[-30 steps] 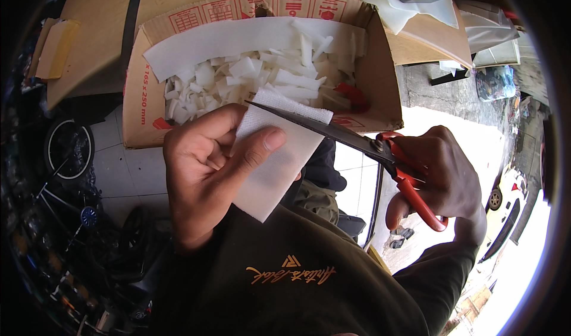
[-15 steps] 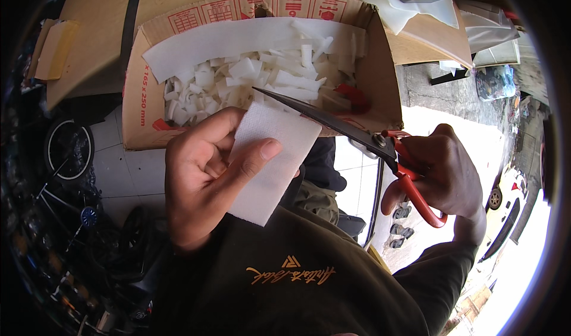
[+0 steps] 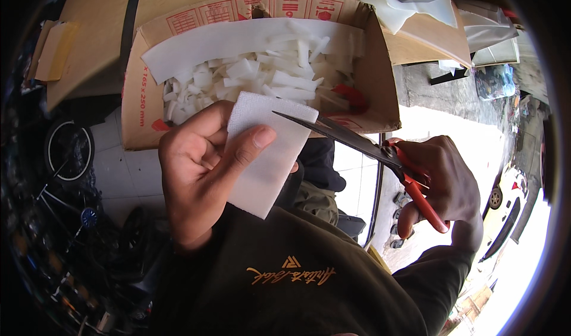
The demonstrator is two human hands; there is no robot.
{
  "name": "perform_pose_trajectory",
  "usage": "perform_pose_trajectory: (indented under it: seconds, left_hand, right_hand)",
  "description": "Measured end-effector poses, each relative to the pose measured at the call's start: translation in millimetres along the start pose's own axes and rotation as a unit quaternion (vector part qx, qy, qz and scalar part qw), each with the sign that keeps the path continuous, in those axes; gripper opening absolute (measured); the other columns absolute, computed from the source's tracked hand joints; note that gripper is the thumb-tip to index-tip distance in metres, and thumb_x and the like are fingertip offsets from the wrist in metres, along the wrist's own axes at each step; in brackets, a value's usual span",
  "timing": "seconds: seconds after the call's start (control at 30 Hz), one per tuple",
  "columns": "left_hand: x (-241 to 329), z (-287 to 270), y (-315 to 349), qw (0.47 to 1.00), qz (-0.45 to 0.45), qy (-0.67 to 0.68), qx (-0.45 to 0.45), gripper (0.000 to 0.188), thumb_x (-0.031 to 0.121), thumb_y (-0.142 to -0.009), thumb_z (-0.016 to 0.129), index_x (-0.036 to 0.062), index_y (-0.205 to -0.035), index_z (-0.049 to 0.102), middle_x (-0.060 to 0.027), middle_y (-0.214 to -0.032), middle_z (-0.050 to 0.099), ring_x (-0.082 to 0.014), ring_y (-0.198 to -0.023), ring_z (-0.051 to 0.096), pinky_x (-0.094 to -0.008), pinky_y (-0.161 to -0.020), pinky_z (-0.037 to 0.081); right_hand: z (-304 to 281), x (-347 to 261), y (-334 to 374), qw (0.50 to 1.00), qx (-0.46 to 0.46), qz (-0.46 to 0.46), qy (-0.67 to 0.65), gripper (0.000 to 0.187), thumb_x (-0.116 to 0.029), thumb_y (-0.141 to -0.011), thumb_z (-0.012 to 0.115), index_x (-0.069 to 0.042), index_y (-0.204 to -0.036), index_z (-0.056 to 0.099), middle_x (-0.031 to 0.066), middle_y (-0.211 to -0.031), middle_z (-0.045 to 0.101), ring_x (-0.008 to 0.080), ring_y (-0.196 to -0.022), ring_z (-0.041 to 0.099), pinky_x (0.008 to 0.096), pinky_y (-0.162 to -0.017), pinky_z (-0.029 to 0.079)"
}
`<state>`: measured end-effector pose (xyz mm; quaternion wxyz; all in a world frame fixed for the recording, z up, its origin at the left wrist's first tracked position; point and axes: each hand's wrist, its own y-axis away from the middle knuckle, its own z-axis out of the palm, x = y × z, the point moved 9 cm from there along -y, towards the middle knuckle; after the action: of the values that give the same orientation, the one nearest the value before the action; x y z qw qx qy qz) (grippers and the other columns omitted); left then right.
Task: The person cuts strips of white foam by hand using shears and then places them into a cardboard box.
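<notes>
Head view — cardboard box [image 3: 380,80] behind scissors [image 3: 357,143]

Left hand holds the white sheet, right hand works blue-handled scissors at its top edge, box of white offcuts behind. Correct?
Not quite: the scissors have red handles, not blue, as the head view shows. The rest stands: the left hand holds the white sheet, the right hand works the blades at its top edge, and the cardboard box of white offcuts sits behind.

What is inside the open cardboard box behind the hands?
The cardboard box holds a heap of white cut strips, a long white sheet along the back, and something red at right. The box bottom beneath the heap is covered.
</notes>
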<state>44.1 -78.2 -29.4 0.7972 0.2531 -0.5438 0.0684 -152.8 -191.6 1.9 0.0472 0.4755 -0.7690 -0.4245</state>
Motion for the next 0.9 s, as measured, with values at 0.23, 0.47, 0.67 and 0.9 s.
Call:
perform_pose_trajectory:
  seconds: [0.23,0.47,0.67,0.9]
  left_hand:
    - [-2.7,0.3,0.1,1.000,0.014,-0.021,-0.015,0.029,0.011,-0.091,0.057,-0.0142,-0.105,0.054,-0.0223,-0.087,0.067,-0.0219,-0.070,0.068,-0.0316,-0.061,0.059]
    - [-0.2,1.7,1.2,1.000,-0.005,0.008,-0.011,0.028,0.011,-0.091,0.057,-0.0136,-0.104,0.054,-0.0211,-0.084,0.066,-0.0210,-0.070,0.067,-0.0319,-0.061,0.059]
    - [-1.2,0.1,0.5,1.000,0.001,0.007,-0.012,0.028,0.011,-0.091,0.058,-0.0136,-0.104,0.054,-0.0208,-0.084,0.066,-0.0205,-0.069,0.067,-0.0314,-0.060,0.059]
    - [-0.4,0.4,1.1,1.000,-0.007,0.000,-0.013,0.029,0.011,-0.091,0.057,-0.0137,-0.105,0.054,-0.0206,-0.084,0.066,-0.0197,-0.069,0.067,-0.0312,-0.060,0.059]
  right_hand:
    - [-11.2,-20.7,0.8,0.985,0.115,-0.110,0.074,0.107,-0.062,-0.032,0.077,0.003,-0.113,0.053,0.0056,-0.079,0.055,0.0211,-0.067,0.047,0.0334,-0.062,0.038]
    - [-12.6,-8.4,-3.1,0.994,0.100,-0.035,0.017,0.083,-0.060,-0.031,0.083,-0.003,-0.087,0.060,0.0030,-0.065,0.051,0.0200,-0.061,0.038,0.0329,-0.061,0.032]
    - [-20.0,-2.9,-11.4,0.980,0.096,0.069,-0.158,0.060,-0.049,-0.033,0.085,-0.006,-0.061,0.056,0.0024,-0.049,0.042,0.0204,-0.057,0.030,0.0337,-0.062,0.025]
    - [-33.5,-22.1,-10.2,0.980,0.172,-0.074,-0.071,0.056,-0.046,-0.045,0.087,-0.003,-0.064,0.056,0.0014,-0.046,0.041,0.0200,-0.043,0.036,0.0336,-0.048,0.026]
